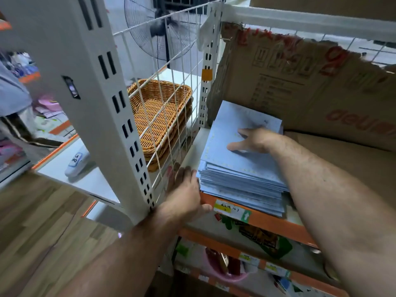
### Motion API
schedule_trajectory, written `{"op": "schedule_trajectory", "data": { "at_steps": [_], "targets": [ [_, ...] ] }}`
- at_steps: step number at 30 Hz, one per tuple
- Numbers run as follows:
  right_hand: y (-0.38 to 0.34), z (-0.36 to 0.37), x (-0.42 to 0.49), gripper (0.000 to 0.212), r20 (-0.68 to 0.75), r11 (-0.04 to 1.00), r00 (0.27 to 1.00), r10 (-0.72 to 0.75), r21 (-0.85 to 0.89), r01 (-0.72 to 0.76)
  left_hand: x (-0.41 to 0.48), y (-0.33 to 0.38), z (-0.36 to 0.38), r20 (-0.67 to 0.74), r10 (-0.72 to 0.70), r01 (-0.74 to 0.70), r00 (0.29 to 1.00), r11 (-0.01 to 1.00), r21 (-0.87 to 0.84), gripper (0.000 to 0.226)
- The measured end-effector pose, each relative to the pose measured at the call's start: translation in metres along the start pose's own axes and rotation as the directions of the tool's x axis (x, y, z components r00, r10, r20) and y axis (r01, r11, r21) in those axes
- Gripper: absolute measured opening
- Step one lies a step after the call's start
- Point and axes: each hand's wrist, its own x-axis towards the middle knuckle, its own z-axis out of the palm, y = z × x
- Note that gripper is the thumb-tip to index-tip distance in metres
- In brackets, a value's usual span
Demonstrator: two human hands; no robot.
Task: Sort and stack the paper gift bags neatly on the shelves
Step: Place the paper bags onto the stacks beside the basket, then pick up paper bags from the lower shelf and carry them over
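A thick stack of flat pale-blue paper gift bags (233, 168) lies on a white shelf (196, 146) with an orange front strip. My right hand (252, 140) rests flat on top of the stack, fingers spread, pointing left. My left hand (185, 194) lies against the stack's left side at the shelf's front edge, fingers extended beside the white wire divider. Neither hand grips a bag.
Brown cardboard boxes (300, 86) stand behind and to the right of the stack. Beyond the wire divider (171, 71) sit nested wicker baskets (158, 116). A slotted white upright (111, 103) stands at left. Lower shelves hold coloured goods (257, 236). A fan (162, 26) stands behind.
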Motion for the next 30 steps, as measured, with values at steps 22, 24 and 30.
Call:
{"op": "schedule_trajectory", "data": {
  "at_steps": [22,24,30],
  "targets": [
    [0.005,0.013,-0.126,0.083,-0.383,0.997,0.920,0.081,0.029,-0.076,-0.021,0.009,-0.017,-0.016,0.023,-0.022,1.000,0.995,0.096,0.076],
    [0.007,0.028,-0.140,0.082,-0.395,0.995,0.913,0.101,0.036,-0.095,-0.027,0.009,-0.018,-0.037,0.045,-0.038,0.998,0.984,0.177,0.076],
    [0.023,0.076,-0.185,0.073,-0.450,0.978,0.875,0.177,0.177,-0.107,-0.059,0.026,-0.017,-0.065,0.179,-0.146,0.982,0.927,0.346,0.066]
  ]
}}
